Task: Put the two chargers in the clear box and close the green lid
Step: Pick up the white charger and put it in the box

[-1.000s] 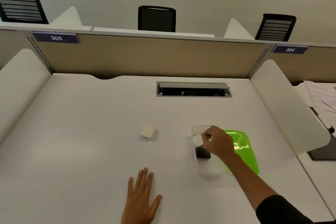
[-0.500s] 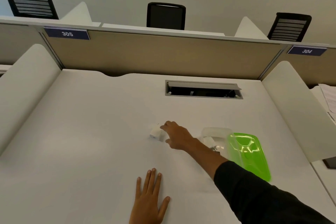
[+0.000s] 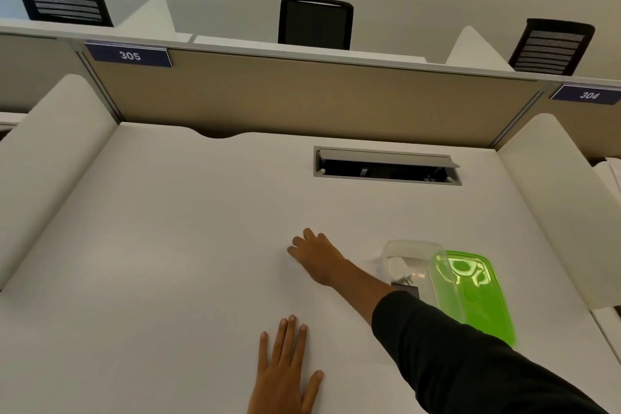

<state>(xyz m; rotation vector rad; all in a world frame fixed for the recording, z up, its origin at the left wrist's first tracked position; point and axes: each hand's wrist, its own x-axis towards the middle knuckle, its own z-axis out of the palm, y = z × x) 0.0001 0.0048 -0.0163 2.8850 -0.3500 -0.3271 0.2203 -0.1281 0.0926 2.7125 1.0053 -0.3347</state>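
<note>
The clear box (image 3: 411,247) stands on the white desk (image 3: 168,262) to the right of centre. One white charger (image 3: 398,268) lies inside it, prongs toward me, with a dark object (image 3: 409,289) just in front of it. The green lid (image 3: 477,296) rests against the box's right side, off the opening. My right hand (image 3: 317,257) reaches left of the box and curls down over the spot where the second white charger lay; the charger is hidden under the fingers. My left hand (image 3: 285,370) lies flat on the desk near the front, fingers spread, holding nothing.
An open cable hatch (image 3: 386,166) is set into the desk behind the box. White side dividers (image 3: 57,161) flank the desk on both sides, and a tan partition (image 3: 302,101) closes the back. Papers (image 3: 613,171) lie on the neighbouring desk at right.
My right hand left the first charger in the box, swung left to the second charger and now covers it. The view has shifted right a little. My left hand stayed flat.
</note>
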